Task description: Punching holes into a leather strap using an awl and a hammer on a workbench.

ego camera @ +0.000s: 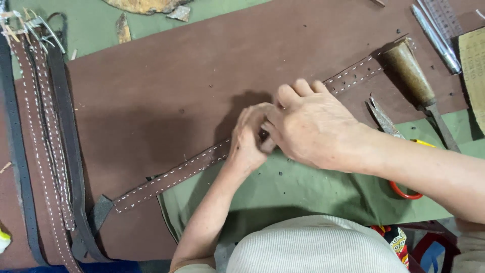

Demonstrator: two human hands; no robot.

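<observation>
A large brown leather sheet (166, 86) covers a green cloth (303, 192). At the left edge lies a bundle of stitched straps with metal buckles (45, 126). On the right rest a wooden-handled tool (411, 76), scissors with orange and yellow handles (391, 129), a clear ruler (444, 17) and a metal pen (434, 38).

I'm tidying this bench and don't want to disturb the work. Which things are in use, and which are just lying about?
In use: stitched brown strap, under the left hand and right hand; brown leather sheet beneath it.

Lying about: awl, scissors, metal ruler, finished straps at left.
</observation>
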